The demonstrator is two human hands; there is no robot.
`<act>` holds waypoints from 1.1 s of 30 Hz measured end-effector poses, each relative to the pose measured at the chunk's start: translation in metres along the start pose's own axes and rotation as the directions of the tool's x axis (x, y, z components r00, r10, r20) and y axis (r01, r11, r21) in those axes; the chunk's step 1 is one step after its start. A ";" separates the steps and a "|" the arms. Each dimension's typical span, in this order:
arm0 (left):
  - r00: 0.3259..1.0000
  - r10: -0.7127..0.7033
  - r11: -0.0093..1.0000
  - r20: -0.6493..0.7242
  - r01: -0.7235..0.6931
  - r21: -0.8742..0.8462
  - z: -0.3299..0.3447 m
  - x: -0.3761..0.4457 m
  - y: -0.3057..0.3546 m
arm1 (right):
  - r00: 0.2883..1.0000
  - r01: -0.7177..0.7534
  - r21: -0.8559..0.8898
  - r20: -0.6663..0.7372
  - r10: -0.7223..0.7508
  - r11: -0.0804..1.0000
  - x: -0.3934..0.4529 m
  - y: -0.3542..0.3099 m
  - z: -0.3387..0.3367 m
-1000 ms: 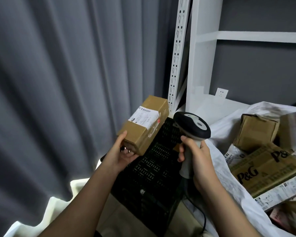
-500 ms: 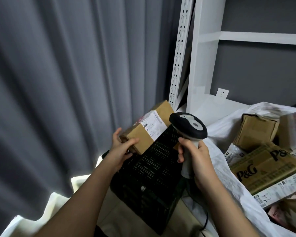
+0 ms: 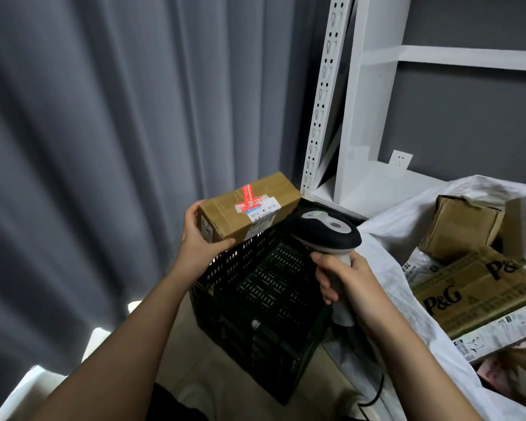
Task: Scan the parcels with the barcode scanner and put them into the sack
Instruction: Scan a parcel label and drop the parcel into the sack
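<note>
1. We note the left hand point(image 3: 199, 238) clamped on the near end of the parcel point(image 3: 249, 208), label up, above the black crate point(image 3: 255, 287).
2. The right hand point(image 3: 348, 284) wraps the barcode scanner point(image 3: 325, 232) handle; its head sits just right of the parcel.
3. The white sack point(image 3: 389, 268) lies right of that hand.

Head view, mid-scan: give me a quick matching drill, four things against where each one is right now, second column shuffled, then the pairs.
Things:
1. brown parcel
2. barcode scanner
3. P&G box
4. black crate

Places:
A. lying in the white sack among other parcels
B. on the floor below and between the two hands
C. gripped at one end by the left hand, held over the crate's rim
D. held by its handle in the right hand, head toward the parcel

Pairs: 1-C, 2-D, 3-A, 4-B
</note>
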State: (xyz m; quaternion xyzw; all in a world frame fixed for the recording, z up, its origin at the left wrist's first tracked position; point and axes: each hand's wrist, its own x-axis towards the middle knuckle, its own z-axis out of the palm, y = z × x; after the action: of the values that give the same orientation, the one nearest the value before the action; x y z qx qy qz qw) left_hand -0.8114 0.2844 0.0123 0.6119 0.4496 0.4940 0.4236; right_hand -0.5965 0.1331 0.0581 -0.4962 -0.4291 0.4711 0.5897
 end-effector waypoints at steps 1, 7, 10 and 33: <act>1.000 -0.004 1.000 0.004 0.004 -0.004 -0.003 0.001 -0.001 | 1.000 -0.005 -0.005 0.001 0.005 1.000 -0.001 0.001 0.000; 0.994 -0.106 0.992 0.039 0.108 -0.063 -0.012 0.004 -0.011 | 1.000 -0.001 -0.065 0.013 0.002 0.998 -0.006 0.003 0.004; 0.989 -0.143 0.973 0.036 0.147 -0.176 -0.012 0.007 -0.012 | 1.000 0.004 -0.121 0.023 -0.002 0.993 -0.007 0.002 0.006; 0.985 -0.155 0.963 0.071 0.167 -0.210 -0.020 0.014 -0.025 | 1.000 0.000 -0.283 0.006 0.002 0.959 -0.013 -0.002 0.011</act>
State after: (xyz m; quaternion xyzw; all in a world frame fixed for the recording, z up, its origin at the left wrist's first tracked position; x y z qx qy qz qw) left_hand -0.8331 0.3049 -0.0055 0.5368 0.4302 0.4870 0.5381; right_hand -0.6090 0.1219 0.0609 -0.5742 -0.4938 0.4067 0.5109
